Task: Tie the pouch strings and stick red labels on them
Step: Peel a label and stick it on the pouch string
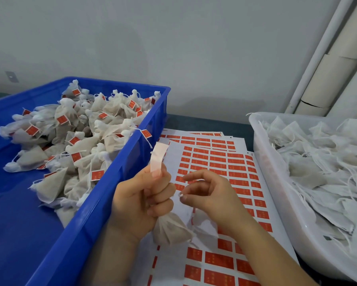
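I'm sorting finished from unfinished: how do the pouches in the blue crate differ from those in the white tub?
The crate pouches in the blue crate carry red labels; the tub pouches in the white tub show none. The crate pouches have bunched, tied tops; the tub pouches lie flatter with loose strings. Both are pale fabric pouches in heaps.

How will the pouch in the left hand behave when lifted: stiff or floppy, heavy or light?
Probably floppy: the pouch hangs creased and bulging below the left hand gripping its neck. Likely light for its size, since curled fingers alone carry it. It should hardly roll: pouches in the crate lie slumped.
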`<state>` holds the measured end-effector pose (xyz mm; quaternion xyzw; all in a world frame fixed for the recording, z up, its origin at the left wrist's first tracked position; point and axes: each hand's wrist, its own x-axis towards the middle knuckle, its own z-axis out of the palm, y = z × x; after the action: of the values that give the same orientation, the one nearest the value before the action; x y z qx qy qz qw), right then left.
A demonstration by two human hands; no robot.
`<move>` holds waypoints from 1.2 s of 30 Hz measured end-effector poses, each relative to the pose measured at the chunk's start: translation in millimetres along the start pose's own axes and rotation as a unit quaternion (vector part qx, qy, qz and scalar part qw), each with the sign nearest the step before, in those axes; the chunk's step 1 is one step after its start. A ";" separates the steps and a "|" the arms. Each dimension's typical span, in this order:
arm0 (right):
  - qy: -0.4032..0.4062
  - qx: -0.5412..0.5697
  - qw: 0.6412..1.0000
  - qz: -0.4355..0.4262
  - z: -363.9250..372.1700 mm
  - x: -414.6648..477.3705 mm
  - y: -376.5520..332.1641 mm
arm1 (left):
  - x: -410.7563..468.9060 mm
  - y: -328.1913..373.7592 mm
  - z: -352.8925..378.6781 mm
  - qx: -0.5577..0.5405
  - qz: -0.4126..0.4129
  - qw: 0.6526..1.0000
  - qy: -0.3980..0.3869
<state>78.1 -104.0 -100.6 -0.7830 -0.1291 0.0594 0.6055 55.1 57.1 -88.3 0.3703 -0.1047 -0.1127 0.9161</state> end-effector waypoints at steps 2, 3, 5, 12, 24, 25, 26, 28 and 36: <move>-0.010 0.012 1.000 0.011 -1.1 1.7 1.4 | 0.3 0.3 -1.0 -0.006 0.000 1.000 -0.002; -0.015 0.011 1.000 0.018 -0.7 2.9 2.5 | 0.2 0.4 -1.2 -0.006 -0.001 1.000 -0.002; -0.021 -0.002 0.999 0.028 1.7 5.1 5.8 | 0.0 -0.3 -1.7 -0.004 -0.001 1.000 0.000; -0.008 -0.108 0.994 -0.004 13.3 9.4 19.3 | 0.0 -0.6 -1.8 -0.003 -0.003 1.000 0.005; -0.003 -0.303 0.943 -0.137 29.8 4.3 33.2 | -1.1 -0.5 2.1 -0.004 0.005 1.000 0.010; -0.006 -0.308 0.941 -0.139 30.3 4.4 33.8 | -1.2 -0.5 2.5 -0.004 0.006 1.000 0.012; -0.007 -0.311 0.940 -0.138 30.7 4.3 34.2 | -1.5 -0.6 2.5 -0.004 0.007 1.000 0.014; -0.005 -0.315 0.940 -0.133 30.9 3.4 34.4 | -2.4 -0.8 2.6 -0.005 0.006 1.000 0.017; 0.020 -0.262 0.961 -0.090 24.5 -0.3 32.4 | -2.8 -0.8 3.5 -0.012 0.004 1.000 0.028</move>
<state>75.9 -88.7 -138.2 -0.9003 -0.1979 -0.0474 0.3849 51.4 55.1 -86.7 0.3622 -0.0796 -0.1001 0.9233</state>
